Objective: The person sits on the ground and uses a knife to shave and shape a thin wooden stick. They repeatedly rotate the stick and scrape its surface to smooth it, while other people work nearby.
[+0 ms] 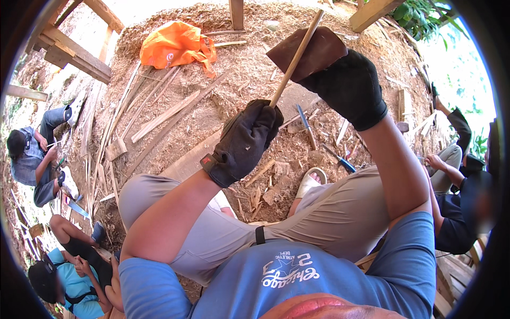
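Observation:
In a black glove, my left hand (247, 139) is closed round the lower end of a thin wooden stick (300, 53), which slants up and to the right. Also gloved in black, my right hand (348, 87) grips a brown sheet of sandpaper (330, 52) by its right side. The stick crosses in front of the sheet; whether the two touch I cannot tell. On the ground below my hands lie a knife with a wooden handle (306, 126) and a second blade with a blue-and-black handle (340, 158).
An orange plastic bag (175, 47) and long wood strips (164, 117) lie on the shaving-strewn ground. Wooden beams (74, 53) stand at the far left. One person (37, 154) sits at left, another (79, 282) at lower left, and a third (457, 207) close at right.

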The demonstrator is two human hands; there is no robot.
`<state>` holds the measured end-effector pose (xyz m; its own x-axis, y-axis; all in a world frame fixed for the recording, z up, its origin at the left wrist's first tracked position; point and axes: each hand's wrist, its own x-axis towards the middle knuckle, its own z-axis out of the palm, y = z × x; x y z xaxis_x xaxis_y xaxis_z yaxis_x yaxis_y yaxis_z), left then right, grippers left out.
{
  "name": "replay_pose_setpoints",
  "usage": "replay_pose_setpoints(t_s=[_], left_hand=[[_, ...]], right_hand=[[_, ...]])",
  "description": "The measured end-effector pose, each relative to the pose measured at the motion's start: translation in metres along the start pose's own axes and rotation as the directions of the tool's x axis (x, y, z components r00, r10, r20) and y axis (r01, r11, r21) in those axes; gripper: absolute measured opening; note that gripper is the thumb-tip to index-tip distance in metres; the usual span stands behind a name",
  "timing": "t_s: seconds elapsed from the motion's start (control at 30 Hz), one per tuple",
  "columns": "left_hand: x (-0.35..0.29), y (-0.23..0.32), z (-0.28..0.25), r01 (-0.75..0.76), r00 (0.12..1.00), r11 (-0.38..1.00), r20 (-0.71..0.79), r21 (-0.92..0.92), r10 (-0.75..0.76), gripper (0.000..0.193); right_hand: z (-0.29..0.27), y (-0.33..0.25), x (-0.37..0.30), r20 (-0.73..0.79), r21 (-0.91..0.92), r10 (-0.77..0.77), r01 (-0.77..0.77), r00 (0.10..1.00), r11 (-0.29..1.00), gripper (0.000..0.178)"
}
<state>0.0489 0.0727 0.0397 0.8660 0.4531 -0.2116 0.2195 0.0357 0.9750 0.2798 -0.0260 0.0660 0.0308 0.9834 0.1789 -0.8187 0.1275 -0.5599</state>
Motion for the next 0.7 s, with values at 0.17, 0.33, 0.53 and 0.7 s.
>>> replay_pose_setpoints(t_s=[0.17,0.33,0.53,0.7], left_hand=[[0.009,-0.031,0.005,-0.159,0.979,0.980,-0.111,0.121,0.173,0.023],[0.009,-0.020,-0.009,-0.238,0.950,0.832,-0.058,0.500,0.306,0.018],[0.005,-0.027,-0.013,-0.322,0.890,0.729,-0.071,0.604,0.451,0.013],[0.003,-0.013,-0.013,-0.224,0.960,0.871,-0.057,0.438,0.275,0.015]], right_hand=[[0.009,-0.001,-0.007,-0.190,-0.405,0.022,-0.099,0.982,0.909,0.064],[0.014,-0.002,-0.006,-0.287,-0.626,-0.049,-0.148,0.957,0.766,0.064],[0.015,-0.004,0.001,-0.226,-0.822,-0.070,-0.151,0.972,0.550,0.063],[0.027,0.001,0.005,-0.169,-0.977,-0.105,-0.153,0.980,0.146,0.062]])
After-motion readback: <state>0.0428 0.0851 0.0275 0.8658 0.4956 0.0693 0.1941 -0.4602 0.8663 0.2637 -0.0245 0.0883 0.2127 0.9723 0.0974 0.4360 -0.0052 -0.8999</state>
